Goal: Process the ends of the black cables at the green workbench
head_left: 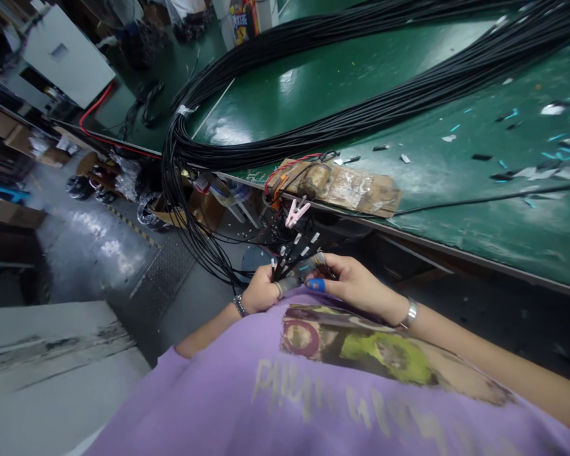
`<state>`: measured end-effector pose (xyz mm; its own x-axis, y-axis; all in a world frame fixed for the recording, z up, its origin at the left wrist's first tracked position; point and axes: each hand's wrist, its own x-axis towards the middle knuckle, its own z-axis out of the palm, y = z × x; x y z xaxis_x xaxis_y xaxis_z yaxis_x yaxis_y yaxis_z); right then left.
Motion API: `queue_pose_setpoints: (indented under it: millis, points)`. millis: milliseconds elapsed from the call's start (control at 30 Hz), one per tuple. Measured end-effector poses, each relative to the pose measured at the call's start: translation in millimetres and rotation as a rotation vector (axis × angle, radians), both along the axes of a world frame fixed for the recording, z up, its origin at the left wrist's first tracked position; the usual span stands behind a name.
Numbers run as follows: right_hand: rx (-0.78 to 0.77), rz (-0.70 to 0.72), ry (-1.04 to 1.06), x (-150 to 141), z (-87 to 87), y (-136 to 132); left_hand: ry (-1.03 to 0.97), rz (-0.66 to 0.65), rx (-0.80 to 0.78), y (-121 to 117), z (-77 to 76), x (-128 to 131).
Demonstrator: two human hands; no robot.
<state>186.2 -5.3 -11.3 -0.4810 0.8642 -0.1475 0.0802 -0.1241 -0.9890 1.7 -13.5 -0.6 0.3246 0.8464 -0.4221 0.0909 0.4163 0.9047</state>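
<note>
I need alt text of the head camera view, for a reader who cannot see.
Left hand grips black cables with white tips; right hand works beside it. Beyond, a long cable bundle loops across a green table.

The glossy green tabletop [456,221] carries smooth black plastic cables [285,140], with a rough wooden block [356,187] on its near edge.

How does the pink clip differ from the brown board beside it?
The clip is pink; the board is brown with pale patches. The clip is small, the board much longer. The clip juts past the table's edge; the board lies mostly on the green table. Both are near the edge.
</note>
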Motion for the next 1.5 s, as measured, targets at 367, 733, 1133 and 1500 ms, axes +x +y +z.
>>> queue_pose_setpoints:
  millis: [367, 733, 1133, 1500]
  points:
    - [0.023, -0.239, -0.052, 6.6, -0.8, -0.3, 0.009, 0.015, 0.073, -1.9, -1.6, 0.8]
    - [0.062, 0.054, -0.061, -12.7, 3.0, 14.9, -0.034, -0.128, 0.116, -3.4, -11.8, -4.0]
    - [0.226, 0.095, -0.361, -12.5, 8.1, 10.5, 0.09, -0.142, 0.154, -4.3, -18.5, -9.2]
    - [0.141, -0.121, -0.101, 8.9, -5.8, 16.2, 0.009, -0.115, 0.001, -6.7, -7.0, -17.9]
